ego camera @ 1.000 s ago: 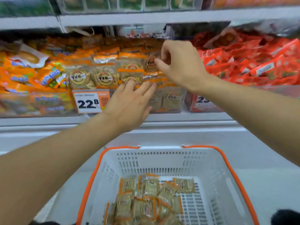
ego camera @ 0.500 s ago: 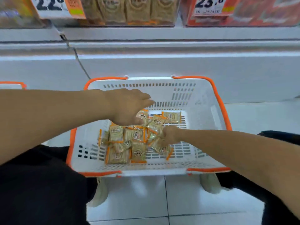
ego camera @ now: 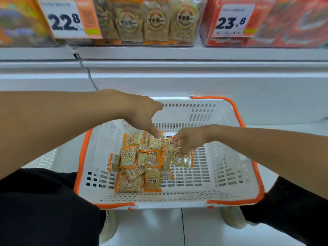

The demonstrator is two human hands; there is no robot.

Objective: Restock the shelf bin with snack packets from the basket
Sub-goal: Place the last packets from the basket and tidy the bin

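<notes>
A white basket (ego camera: 221,185) with orange rim stands on the floor between my knees. Several tan snack packets (ego camera: 140,166) with orange edges lie heaped on its bottom. My right hand (ego camera: 188,139) pinches one packet (ego camera: 181,158) and holds it just above the heap's right side. My left hand (ego camera: 142,114) reaches down from the left, fingers extended, one fingertip touching a packet (ego camera: 154,142) at the heap's far edge. The clear shelf bin (ego camera: 150,22) of matching packets sits at the top, above the white ledge.
A 22.8 price tag (ego camera: 67,18) hangs left of the bin and a 23.8 tag (ego camera: 232,20) fronts a red-packet bin (ego camera: 284,23) to the right. A thin cable (ego camera: 88,73) runs down the white cabinet front. My dark trousers and pale shoes (ego camera: 232,217) flank the basket.
Both hands came down from the shelf bin into the basket. Over the last half second the right hand has taken hold of a packet and lifted it off the heap.
</notes>
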